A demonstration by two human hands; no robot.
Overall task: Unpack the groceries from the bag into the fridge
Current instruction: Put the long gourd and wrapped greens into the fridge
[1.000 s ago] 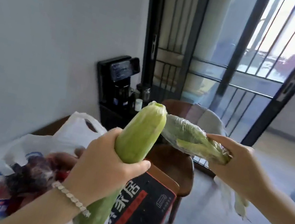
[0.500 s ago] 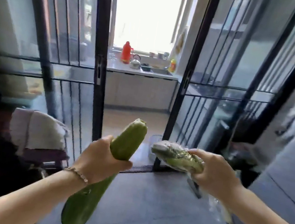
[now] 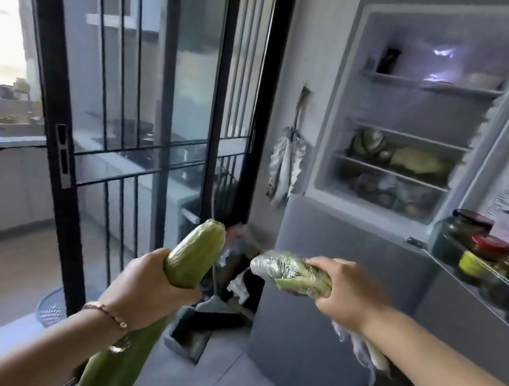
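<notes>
A long squash (image 3: pixel 192 250) is gripped by the left hand (image 3: pixel 148 283), wrapped greens (image 3: pixel 291 272) by the right hand (image 3: pixel 347 294). Both are carried ready for the open fridge (image 3: pixel 407 111) ahead of them.

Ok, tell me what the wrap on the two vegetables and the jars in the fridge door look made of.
The long green squash in the left hand looks sheathed in thin clear plastic film: it has a faint sheen. The leafy bundle in the right hand has crinkled, glossy film, surely plastic. The jars look like dark glass with smooth lids, though blur leaves that open.
</notes>
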